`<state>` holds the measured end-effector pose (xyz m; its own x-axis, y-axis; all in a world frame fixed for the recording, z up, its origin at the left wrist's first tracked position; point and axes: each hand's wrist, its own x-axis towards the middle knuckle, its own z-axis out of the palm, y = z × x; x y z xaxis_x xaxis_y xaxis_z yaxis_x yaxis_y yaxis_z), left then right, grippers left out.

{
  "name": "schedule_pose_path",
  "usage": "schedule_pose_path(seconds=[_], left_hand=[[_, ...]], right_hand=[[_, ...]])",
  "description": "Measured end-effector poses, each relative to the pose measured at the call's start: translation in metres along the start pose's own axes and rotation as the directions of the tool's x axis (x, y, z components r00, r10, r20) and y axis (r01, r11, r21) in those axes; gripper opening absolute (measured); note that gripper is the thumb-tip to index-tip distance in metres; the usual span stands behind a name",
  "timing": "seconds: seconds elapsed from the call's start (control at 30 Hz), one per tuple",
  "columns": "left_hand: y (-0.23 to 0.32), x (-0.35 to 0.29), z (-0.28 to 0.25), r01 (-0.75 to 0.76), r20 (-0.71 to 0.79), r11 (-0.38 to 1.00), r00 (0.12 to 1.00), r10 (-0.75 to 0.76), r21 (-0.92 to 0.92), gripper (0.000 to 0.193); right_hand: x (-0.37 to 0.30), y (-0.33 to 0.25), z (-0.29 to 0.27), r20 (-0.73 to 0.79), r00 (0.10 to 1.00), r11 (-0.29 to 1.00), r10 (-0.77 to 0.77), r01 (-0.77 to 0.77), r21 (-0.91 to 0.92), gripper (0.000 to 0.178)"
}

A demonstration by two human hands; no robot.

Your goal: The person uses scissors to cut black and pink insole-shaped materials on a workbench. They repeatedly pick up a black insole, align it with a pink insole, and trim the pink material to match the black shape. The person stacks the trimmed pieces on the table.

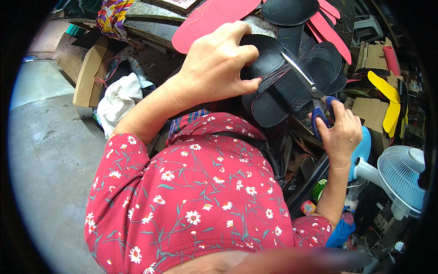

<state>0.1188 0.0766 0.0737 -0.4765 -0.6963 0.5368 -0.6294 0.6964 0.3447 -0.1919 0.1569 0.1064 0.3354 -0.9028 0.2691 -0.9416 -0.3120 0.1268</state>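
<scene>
My left hand is closed at the edge of a black stitched leather piece, its thumb below and fingers curled above. In my right hand are scissors with dark blue handles. Their blades point up and left, and the tips lie over the edge of the leather piece beside my left hand. Under the blades lies a pile of black sole-shaped pieces with stitched rims, overlapping one another. A pink sole-shaped sheet lies just beyond my left hand.
More pink strips and a black rounded piece lie at the far side. A blue-and-white fan stands on the right near yellow sole shapes. Cardboard and a white cloth sit to the left above the concrete floor.
</scene>
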Motion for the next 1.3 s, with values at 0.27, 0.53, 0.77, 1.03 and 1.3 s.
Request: schedule_pose_path(seconds=[0.27, 0.53, 0.77, 1.03, 1.3], left_hand=[[0.014, 0.001, 0.003, -0.061, 0.019, 0.994, 0.998, 0.063, -0.093, 0.033], [0.035, 0.003, 0.008, -0.239, 0.168, 0.926, 0.940, 0.296, -0.292, 0.046], [-0.022, 0.009, 0.011, 0.422, 0.373, 0.377, 0.906, -0.198, -0.825, 0.048], [-0.060, 0.009, 0.046, 0.605, 0.476, -0.696, 0.777, 0.411, -0.387, 0.073], [-0.056, 0.012, 0.050, 0.642, 0.443, -0.702, 0.750, 0.492, -0.308, 0.067]], right_hand=[[0.015, -0.008, 0.013, 0.518, 0.782, 0.087, 0.346, -0.577, 0.812, 0.032], [0.027, -0.030, 0.004, 0.399, 0.903, 0.240, 0.161, -0.428, 0.871, 0.041], [0.006, 0.006, 0.023, 0.239, 0.933, 0.638, 0.270, -0.359, 0.681, 0.046], [0.010, 0.001, 0.015, -0.058, 0.996, 0.976, 0.064, -0.051, 0.213, 0.064], [0.008, 0.002, 0.009, -0.032, 0.999, 0.983, 0.012, -0.006, 0.182, 0.048]])
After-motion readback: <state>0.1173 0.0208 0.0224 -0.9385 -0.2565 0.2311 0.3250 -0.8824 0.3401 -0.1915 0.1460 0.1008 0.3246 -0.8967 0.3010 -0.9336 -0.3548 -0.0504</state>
